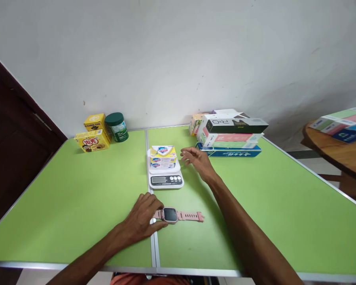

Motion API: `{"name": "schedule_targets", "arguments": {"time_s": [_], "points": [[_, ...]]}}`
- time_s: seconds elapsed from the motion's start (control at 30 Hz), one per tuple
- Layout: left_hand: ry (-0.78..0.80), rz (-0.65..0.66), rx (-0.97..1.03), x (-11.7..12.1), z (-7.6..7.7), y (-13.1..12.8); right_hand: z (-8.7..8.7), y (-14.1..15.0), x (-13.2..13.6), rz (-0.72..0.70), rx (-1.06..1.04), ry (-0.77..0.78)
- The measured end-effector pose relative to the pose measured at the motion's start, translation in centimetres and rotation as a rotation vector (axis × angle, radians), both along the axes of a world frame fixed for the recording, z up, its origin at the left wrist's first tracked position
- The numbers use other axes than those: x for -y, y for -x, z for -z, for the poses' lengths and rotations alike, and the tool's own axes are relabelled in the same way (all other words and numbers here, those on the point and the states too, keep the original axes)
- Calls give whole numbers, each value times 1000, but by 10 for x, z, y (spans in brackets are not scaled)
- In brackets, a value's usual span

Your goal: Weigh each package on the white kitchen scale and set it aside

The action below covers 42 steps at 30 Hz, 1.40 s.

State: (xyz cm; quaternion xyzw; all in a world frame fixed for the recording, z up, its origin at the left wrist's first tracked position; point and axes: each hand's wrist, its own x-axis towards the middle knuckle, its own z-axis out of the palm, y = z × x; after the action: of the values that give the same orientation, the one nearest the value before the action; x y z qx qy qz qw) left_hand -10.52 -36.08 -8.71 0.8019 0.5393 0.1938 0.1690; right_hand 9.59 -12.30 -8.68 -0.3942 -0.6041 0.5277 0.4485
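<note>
A smartwatch with a pink strap lies face up near the table's front. My left hand rests on the table with thumb and fingers closed around the watch's left side, hiding part of the strap there. Beyond it stands a white kitchen scale with a grey display and several buttons. Stacked soap boxes, white and yellow, sit on its platform. Just right of the boxes hovers my right hand, fingers slightly bent and apart, holding nothing.
At the back left stand two yellow boxes and a green-lidded canister. A pile of cartons occupies the back right by the wall. Further right, a wooden table carries more cartons. A metal seam divides the green tabletop.
</note>
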Motion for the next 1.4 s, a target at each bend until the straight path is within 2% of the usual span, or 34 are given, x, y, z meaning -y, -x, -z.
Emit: {"name": "schedule_targets", "arguments": {"time_s": [0.1, 0.2, 0.3, 0.37, 0.47, 0.53, 0.63, 0.7, 0.77, 0.93, 1.13, 1.4], "points": [[3, -8, -25, -2, -4, 6, -4, 0, 4, -21, 23, -11], [31, -28, -46, -2, -14, 10, -7, 3, 9, -27, 35, -34], [50, -68, 40, -12, -25, 14, -9, 6, 12, -57, 53, -74], [-15, -167, 135, -30, -30, 21, -11, 6, 13, -93, 98, -90], [-212, -427, 247, -73, -33, 37, -15, 1, 10, -145, 136, -109], [-251, -503, 288, -103, -34, 51, -18, -3, 9, -166, 121, -116], [-107, -371, 297, -136, -38, 71, -24, -7, 10, -234, 157, -101], [-17, -271, 280, -149, -42, 80, -27, -3, 12, -289, 234, -102], [33, -235, 269, -155, -45, 85, -29, 4, 13, -300, 306, -144], [119, -230, 269, -157, -51, 84, -34, 18, 5, -303, 364, -285], [117, -217, 283, -155, -61, 75, -43, 10, -5, -434, 269, -217], [85, -191, 286, -157, -61, 71, -36, 17, -11, -418, 355, -252]]}}
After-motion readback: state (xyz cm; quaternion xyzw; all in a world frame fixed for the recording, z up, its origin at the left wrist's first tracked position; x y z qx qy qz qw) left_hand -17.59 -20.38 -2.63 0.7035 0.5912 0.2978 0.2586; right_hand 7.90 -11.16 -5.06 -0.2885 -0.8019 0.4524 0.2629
